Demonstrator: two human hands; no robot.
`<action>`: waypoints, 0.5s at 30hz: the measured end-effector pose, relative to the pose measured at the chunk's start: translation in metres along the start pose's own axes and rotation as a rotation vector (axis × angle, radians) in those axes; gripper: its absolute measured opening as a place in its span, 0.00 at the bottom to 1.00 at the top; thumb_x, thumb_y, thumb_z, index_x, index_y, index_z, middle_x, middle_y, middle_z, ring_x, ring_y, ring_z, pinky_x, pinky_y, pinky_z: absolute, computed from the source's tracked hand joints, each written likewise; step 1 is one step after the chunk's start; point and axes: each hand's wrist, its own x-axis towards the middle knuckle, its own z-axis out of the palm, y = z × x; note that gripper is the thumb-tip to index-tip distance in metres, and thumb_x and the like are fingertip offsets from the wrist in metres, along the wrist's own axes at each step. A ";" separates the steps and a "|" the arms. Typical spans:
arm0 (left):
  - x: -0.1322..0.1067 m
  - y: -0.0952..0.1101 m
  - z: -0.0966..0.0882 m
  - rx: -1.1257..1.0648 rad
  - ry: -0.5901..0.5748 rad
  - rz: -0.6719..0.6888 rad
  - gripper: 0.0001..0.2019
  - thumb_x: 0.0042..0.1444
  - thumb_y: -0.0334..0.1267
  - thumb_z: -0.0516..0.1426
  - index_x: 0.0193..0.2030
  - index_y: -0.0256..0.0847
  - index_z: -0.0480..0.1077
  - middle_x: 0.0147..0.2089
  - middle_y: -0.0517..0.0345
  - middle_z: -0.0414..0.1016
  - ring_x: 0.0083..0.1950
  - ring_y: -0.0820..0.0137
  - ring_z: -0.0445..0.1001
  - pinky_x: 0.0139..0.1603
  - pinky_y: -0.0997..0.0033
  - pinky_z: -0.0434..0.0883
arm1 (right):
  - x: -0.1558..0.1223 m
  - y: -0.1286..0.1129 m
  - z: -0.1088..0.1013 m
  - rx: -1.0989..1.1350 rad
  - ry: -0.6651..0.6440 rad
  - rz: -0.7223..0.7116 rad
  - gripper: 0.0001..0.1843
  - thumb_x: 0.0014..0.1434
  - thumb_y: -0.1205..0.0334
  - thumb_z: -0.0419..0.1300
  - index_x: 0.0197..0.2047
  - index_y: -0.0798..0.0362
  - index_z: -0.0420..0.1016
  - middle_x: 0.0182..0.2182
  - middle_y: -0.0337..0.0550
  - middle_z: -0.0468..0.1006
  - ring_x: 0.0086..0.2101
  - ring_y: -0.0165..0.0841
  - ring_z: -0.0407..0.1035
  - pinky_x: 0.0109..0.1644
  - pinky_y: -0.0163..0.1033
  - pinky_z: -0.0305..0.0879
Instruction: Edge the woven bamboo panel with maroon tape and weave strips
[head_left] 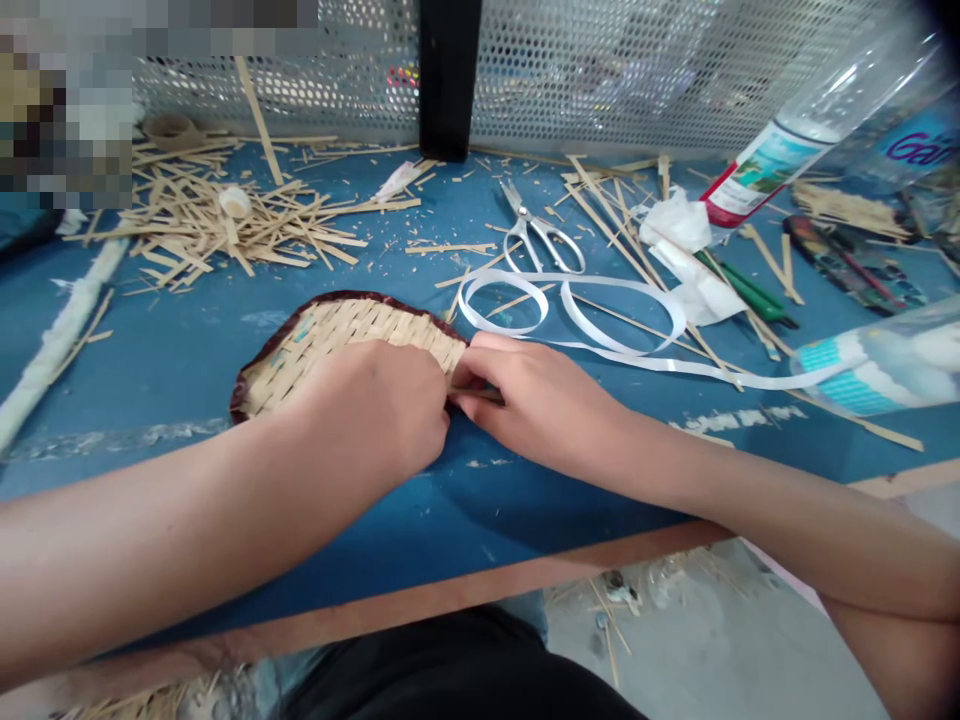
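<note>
A woven piece of flat pale bamboo strips (337,335), edged in dark brown, lies on the blue table. My left hand (401,405) is closed in a fist over its right end, hiding part of the weave. Against it, my right hand (514,385) pinches at the same end with thumb and fingers; a thin strip (487,395) shows between them. The tips of my left fingers are hidden. Just beyond my right hand, a white ribbon (615,355) lies in loose loops, and scissors (536,235) rest open behind it.
A heap of bamboo strips (247,225) covers the back left. At the right are a leaning plastic bottle (780,155), a lying bottle (847,375), crumpled tissue (682,225) and a green tool (750,295). A perforated metal screen (600,80) borders the back; the wooden table edge (420,590) is nearest me.
</note>
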 end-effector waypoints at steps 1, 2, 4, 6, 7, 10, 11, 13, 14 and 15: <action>0.000 -0.001 0.001 -0.022 0.016 -0.031 0.15 0.59 0.32 0.51 0.31 0.39 0.79 0.30 0.44 0.76 0.36 0.56 0.77 0.33 0.64 0.65 | 0.000 0.000 0.001 0.001 0.007 -0.002 0.05 0.63 0.68 0.56 0.37 0.53 0.73 0.38 0.45 0.73 0.37 0.34 0.67 0.39 0.39 0.56; 0.001 -0.001 0.002 -0.035 0.019 -0.058 0.15 0.59 0.32 0.51 0.32 0.39 0.79 0.30 0.44 0.76 0.36 0.55 0.78 0.33 0.63 0.65 | 0.001 0.000 0.003 0.009 0.020 -0.008 0.04 0.63 0.68 0.56 0.36 0.54 0.72 0.38 0.45 0.73 0.37 0.34 0.66 0.39 0.39 0.56; 0.001 -0.003 0.000 -0.037 -0.002 -0.085 0.14 0.58 0.32 0.50 0.34 0.37 0.79 0.29 0.43 0.76 0.36 0.53 0.78 0.33 0.63 0.65 | 0.003 0.001 0.007 0.037 0.052 -0.036 0.04 0.62 0.70 0.55 0.36 0.54 0.70 0.39 0.45 0.73 0.37 0.33 0.66 0.38 0.38 0.56; 0.001 -0.006 -0.003 -0.018 -0.031 -0.082 0.15 0.58 0.31 0.49 0.36 0.35 0.78 0.30 0.42 0.77 0.37 0.52 0.79 0.32 0.63 0.65 | 0.005 0.003 0.011 0.066 0.074 -0.082 0.05 0.61 0.72 0.55 0.36 0.54 0.68 0.38 0.44 0.72 0.36 0.32 0.65 0.38 0.38 0.56; 0.000 -0.007 -0.004 -0.007 -0.041 -0.084 0.15 0.58 0.32 0.49 0.36 0.35 0.78 0.30 0.42 0.77 0.37 0.52 0.79 0.32 0.63 0.65 | 0.006 0.005 0.011 0.081 0.078 -0.101 0.05 0.61 0.73 0.55 0.36 0.54 0.67 0.37 0.43 0.72 0.35 0.32 0.65 0.38 0.37 0.56; -0.003 -0.010 -0.004 0.006 -0.037 -0.109 0.17 0.61 0.37 0.47 0.39 0.36 0.77 0.32 0.42 0.79 0.37 0.53 0.80 0.32 0.63 0.65 | 0.008 0.008 0.008 0.096 0.063 -0.115 0.04 0.62 0.71 0.57 0.35 0.54 0.69 0.35 0.41 0.72 0.35 0.31 0.65 0.38 0.37 0.57; -0.005 -0.010 -0.002 0.001 -0.023 -0.114 0.18 0.63 0.40 0.46 0.41 0.36 0.77 0.32 0.42 0.79 0.36 0.53 0.80 0.32 0.62 0.65 | 0.007 0.008 0.006 0.089 0.046 -0.110 0.02 0.63 0.69 0.57 0.37 0.54 0.69 0.35 0.41 0.72 0.36 0.31 0.66 0.39 0.37 0.57; -0.008 -0.010 0.000 -0.017 0.012 -0.109 0.20 0.64 0.44 0.45 0.43 0.35 0.75 0.33 0.41 0.79 0.36 0.52 0.80 0.31 0.62 0.65 | 0.004 0.006 0.002 0.040 0.013 -0.097 0.02 0.65 0.65 0.58 0.41 0.54 0.71 0.38 0.42 0.73 0.38 0.33 0.68 0.40 0.38 0.58; -0.009 -0.010 0.001 -0.024 0.023 -0.107 0.21 0.64 0.45 0.45 0.44 0.35 0.75 0.32 0.41 0.79 0.35 0.52 0.80 0.31 0.62 0.65 | 0.002 0.005 0.000 -0.005 0.005 -0.089 0.04 0.65 0.64 0.58 0.43 0.54 0.72 0.41 0.44 0.73 0.40 0.34 0.69 0.40 0.38 0.59; -0.009 -0.010 0.002 -0.027 0.026 -0.105 0.21 0.64 0.45 0.45 0.44 0.35 0.74 0.31 0.41 0.79 0.35 0.51 0.80 0.30 0.62 0.64 | 0.000 0.004 -0.002 -0.058 0.005 -0.079 0.06 0.66 0.62 0.58 0.45 0.53 0.72 0.43 0.45 0.74 0.41 0.35 0.69 0.40 0.39 0.59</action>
